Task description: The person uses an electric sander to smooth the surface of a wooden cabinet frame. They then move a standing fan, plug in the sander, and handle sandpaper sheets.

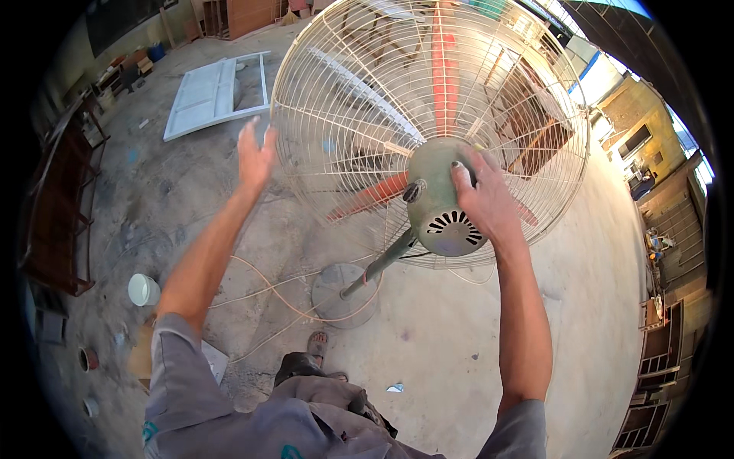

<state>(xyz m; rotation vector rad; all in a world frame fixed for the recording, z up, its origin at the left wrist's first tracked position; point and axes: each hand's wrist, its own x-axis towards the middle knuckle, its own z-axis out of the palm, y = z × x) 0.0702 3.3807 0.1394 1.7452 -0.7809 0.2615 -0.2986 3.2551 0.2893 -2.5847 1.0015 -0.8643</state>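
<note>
A large pedestal fan stands in front of me, with a round wire cage [359, 99], red blades [443, 69] and a green motor housing [432, 195]. Its pole [378, 264] slants down to a round base [330, 294] on the concrete floor. My right hand [483, 200] grips the side of the motor housing, fingers curled over it. My left hand [254, 157] is raised with fingers spread at the cage's left rim; whether it touches the wire I cannot tell. A thin cord [267, 291] loops around the base.
A white panel [214, 96] lies flat on the floor at the back left. A dark red metal frame [57, 214] stands at the left. A white cup [143, 289] and small tins [88, 358] sit near my left side. Gates and wooden frames [657, 344] line the right.
</note>
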